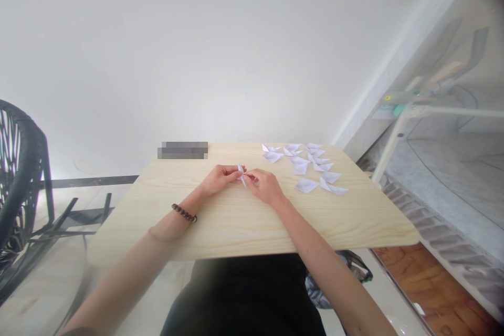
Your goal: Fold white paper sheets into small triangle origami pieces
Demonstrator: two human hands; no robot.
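Between my two hands, over the middle of the table, is a small piece of folded white paper (241,175), held roughly upright. My left hand (222,178), with a dark bead bracelet at the wrist, pinches it from the left. From the right, my right hand (264,185) grips it with thumb and fingertips. The fingers cover part of the paper, so its full shape is hidden. Several folded white paper boats (300,164) rest in loose rows to the right of my right hand.
The pale wooden table (236,236) stands against a white wall. A blurred-out dark block (182,150) lies at its back left. A black woven chair (23,168) is on the left. A white metal frame (389,152) stands at the right, beyond the table edge.
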